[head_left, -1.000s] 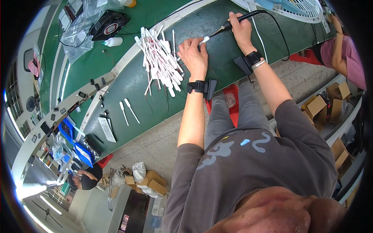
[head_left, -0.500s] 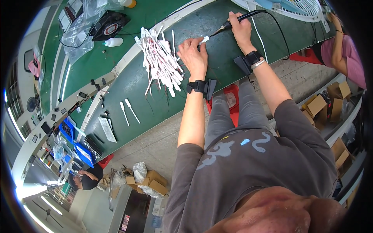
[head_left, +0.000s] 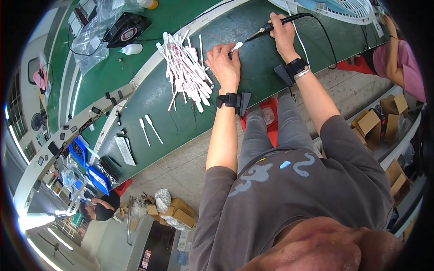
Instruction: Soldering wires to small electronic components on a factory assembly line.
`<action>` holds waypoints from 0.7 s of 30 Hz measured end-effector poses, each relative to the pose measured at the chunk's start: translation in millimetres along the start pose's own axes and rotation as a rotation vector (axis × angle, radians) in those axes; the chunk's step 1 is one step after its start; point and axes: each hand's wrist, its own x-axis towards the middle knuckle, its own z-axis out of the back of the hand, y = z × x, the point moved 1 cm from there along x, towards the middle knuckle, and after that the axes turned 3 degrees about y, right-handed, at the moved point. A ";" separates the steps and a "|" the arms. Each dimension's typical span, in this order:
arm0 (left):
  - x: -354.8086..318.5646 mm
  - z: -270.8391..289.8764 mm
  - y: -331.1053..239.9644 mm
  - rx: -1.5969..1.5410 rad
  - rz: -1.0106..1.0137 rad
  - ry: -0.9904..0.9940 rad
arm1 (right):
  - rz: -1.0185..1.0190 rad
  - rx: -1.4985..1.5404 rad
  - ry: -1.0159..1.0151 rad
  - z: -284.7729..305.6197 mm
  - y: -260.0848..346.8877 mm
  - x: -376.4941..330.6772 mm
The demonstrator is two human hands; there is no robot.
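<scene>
On the surface [head_left: 264, 74], the left grip [head_left: 224, 64] pinches a white piece [head_left: 238, 45] left of the soldering iron [head_left: 261, 31] the right grip [head_left: 283, 38] clamps.

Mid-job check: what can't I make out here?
Head view: part of the white piece, hidden by the left hand.
Head view: whether the tip of the iron touches it, too small.
Head view: part of the iron's handle, behind the right hand.
Head view: the rest of the fan, cut off by the upper edge.

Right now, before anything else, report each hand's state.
Left hand: closed, holding a small white piece at the fingertips.
Right hand: closed, holding a black-handled soldering iron.
</scene>
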 end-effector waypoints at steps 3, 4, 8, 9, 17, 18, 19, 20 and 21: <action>0.1 0.0 -1.3 0.002 -0.004 -0.005 | 0.020 -0.052 0.015 -0.5 -0.6 -0.5; 0.2 0.1 -1.6 -0.002 0.001 -0.002 | 0.024 -0.050 0.011 -0.9 -0.7 -0.3; 0.5 2.1 -3.1 -0.018 0.014 0.000 | 0.021 0.008 0.001 -0.4 0.0 0.9; 1.1 2.9 -3.6 -0.026 0.017 -0.002 | 0.009 0.061 0.000 0.4 0.3 1.9; -7.6 23.0 -24.1 -0.297 0.037 -0.120 | -0.038 0.271 0.033 7.8 5.3 6.6; -8.0 27.0 -27.5 -0.356 0.056 -0.142 | -0.037 0.271 0.034 7.2 4.6 6.4; -7.4 30.8 -30.9 -0.351 0.059 -0.144 | -0.040 0.273 0.038 6.7 3.9 6.2; -6.2 34.7 -34.2 -0.384 0.071 -0.135 | -0.037 0.280 0.040 6.6 3.5 6.3; -5.3 37.9 -36.8 -0.417 0.083 -0.126 | -0.033 0.286 0.043 6.8 3.2 6.5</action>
